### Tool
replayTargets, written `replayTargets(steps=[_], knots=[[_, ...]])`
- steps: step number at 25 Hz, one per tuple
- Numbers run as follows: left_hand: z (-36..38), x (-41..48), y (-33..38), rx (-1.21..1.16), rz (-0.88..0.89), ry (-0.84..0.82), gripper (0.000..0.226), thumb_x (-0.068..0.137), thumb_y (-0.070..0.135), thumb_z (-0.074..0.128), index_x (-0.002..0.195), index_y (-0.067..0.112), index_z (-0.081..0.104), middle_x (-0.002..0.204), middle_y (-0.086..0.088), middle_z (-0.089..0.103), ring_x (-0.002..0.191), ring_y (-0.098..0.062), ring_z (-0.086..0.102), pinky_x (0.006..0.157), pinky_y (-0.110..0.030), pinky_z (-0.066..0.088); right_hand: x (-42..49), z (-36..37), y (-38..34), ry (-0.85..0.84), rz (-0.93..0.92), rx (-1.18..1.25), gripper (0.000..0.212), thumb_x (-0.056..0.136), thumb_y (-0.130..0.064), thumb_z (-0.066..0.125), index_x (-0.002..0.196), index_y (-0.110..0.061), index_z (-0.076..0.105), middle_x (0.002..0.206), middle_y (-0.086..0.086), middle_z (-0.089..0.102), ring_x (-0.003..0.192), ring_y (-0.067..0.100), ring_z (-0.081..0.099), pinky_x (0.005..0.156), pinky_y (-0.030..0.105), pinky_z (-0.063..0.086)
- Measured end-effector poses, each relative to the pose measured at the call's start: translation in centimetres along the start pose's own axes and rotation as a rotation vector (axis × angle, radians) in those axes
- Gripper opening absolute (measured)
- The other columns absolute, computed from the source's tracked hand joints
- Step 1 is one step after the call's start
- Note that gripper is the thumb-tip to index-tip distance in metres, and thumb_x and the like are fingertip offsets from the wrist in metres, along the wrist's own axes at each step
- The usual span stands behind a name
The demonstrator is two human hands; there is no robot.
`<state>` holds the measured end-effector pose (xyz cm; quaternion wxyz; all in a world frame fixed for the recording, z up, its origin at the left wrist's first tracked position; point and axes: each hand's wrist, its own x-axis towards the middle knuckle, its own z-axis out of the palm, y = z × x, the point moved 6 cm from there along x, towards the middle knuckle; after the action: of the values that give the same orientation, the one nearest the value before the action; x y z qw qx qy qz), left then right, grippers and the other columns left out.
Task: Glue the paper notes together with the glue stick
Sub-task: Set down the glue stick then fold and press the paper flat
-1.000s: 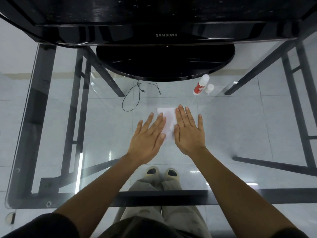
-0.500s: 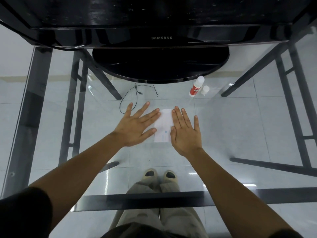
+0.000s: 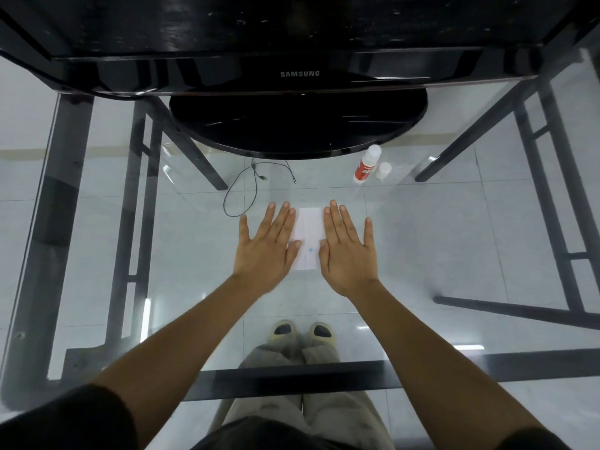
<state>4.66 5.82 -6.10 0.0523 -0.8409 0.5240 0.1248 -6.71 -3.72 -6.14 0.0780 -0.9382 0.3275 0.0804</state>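
The paper notes (image 3: pixel 308 238) are lying flat on the glass worktop (image 3: pixel 438 238), near its middle and directly ahead of the person. The white sheet is showing as a narrow strip between the two hands, with faint print and a small blue mark on its face.

The left hand (image 3: pixel 266 248) is resting palm down on the left side of the notes. Its fingers (image 3: pixel 282 219) are lying straight and spread, gripping nothing, with the thumb side overlapping the left edge of the paper. The right hand (image 3: pixel 347 251) is resting palm down on the right side. Its fingers (image 3: pixel 337 219) are likewise lying straight and flat, gripping nothing, and are covering the right edge of the paper.

The glue stick (image 3: pixel 367 164) is standing on the worktop beyond the right hand, well apart from the notes, showing a red label. A small white cap (image 3: pixel 384 170) is standing just beside it on its right.

A thin black cable (image 3: pixel 250 186) is looping beyond the left hand; whether it is lying on the glass or on the floor cannot be told. A black monitor (image 3: pixel 298 43) is standing at the far edge of the worktop on a round base (image 3: pixel 298 125). The person's shoes (image 3: pixel 302 331) are showing through the glass.
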Motion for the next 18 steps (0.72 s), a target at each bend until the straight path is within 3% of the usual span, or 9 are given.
replayTargets(steps=[3, 7, 15, 18], knots=[[0.5, -0.4, 0.4, -0.014, -0.107, -0.032, 0.056, 0.09, 0.045, -0.009, 0.136, 0.019, -0.027, 0.158, 0.001, -0.012, 0.143, -0.02, -0.011, 0.111, -0.055, -0.003, -0.1, -0.2, -0.1, 0.004, 0.013, -0.042, 0.06, 0.097, -0.04, 0.012, 0.147, -0.015, -0.009, 0.158, 0.003, -0.005, 0.144, 0.019, -0.008, 0.107, 0.043, -0.022], [0.1, -0.2, 0.4, 0.026, -0.064, -0.043, 0.057, 0.092, 0.045, -0.003, 0.134, 0.017, -0.029, 0.157, -0.001, -0.014, 0.144, -0.021, -0.012, 0.113, -0.054, 0.001, -0.1, -0.5, -0.3, -0.009, 0.022, -0.073, 0.059, 0.096, -0.039, 0.009, 0.146, -0.013, -0.011, 0.158, 0.004, -0.005, 0.144, 0.021, -0.006, 0.106, 0.044, -0.022], [-1.3, 0.3, 0.3, -0.176, -0.031, -0.113, 0.063, 0.097, 0.046, 0.023, 0.148, 0.017, -0.001, 0.159, 0.0, -0.002, 0.144, -0.022, -0.003, 0.112, -0.055, 0.009, 0.0, -1.0, 0.3, -0.078, -0.022, 0.167, 0.058, 0.099, -0.04, 0.013, 0.147, -0.015, -0.008, 0.158, 0.002, -0.008, 0.144, 0.018, -0.01, 0.11, 0.041, -0.013], [-2.6, 0.4, 0.1, -0.363, -0.098, -0.009, 0.061, 0.099, 0.037, 0.026, 0.147, 0.016, -0.003, 0.158, -0.002, 0.006, 0.144, -0.023, 0.005, 0.112, -0.054, 0.009, -0.7, -1.7, 2.1, 0.005, 0.044, 0.257, 0.058, 0.099, -0.039, 0.016, 0.148, -0.014, -0.002, 0.158, 0.003, -0.004, 0.144, 0.017, -0.008, 0.112, 0.037, -0.009]])
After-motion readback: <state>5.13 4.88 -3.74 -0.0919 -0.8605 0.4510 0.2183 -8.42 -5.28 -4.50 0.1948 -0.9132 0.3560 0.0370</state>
